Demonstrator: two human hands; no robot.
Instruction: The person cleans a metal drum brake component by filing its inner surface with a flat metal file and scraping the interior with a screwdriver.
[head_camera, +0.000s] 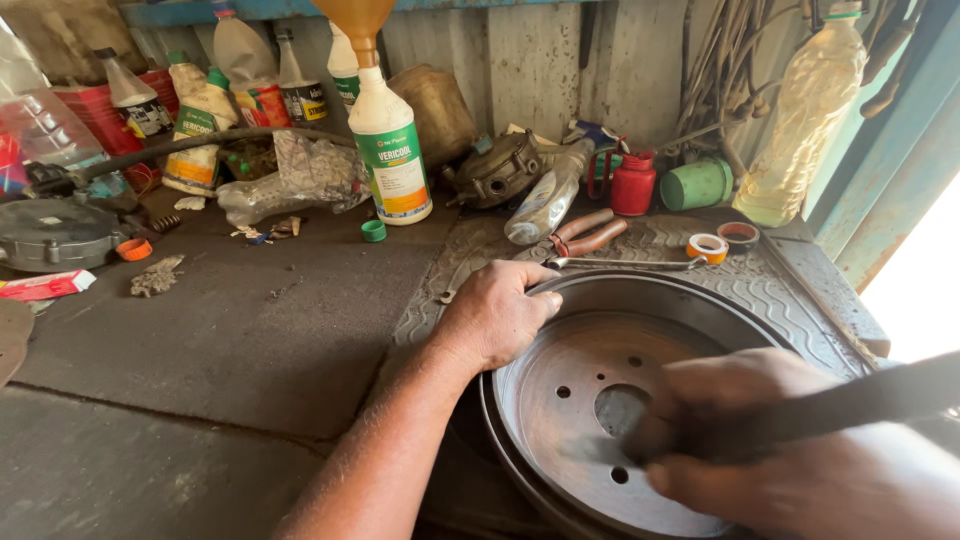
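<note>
A round rusty brake drum (560, 400) lies open side up on the dark workbench at the lower right. My left hand (495, 315) grips its upper left rim. My right hand (790, 450), blurred, is closed around a long dark tool (880, 395) whose end rests inside the drum near the centre hole. The tool's handle runs off to the right edge.
A white plastic bottle (392, 150) with an orange funnel (358, 25) in its neck stands behind the drum. Red-handled pliers (590, 235), tape rolls (708, 247), a red can (632, 185), a green cup (697, 185) and several more bottles crowd the back wall. A patterned rubber mat (440, 290) lies under the drum.
</note>
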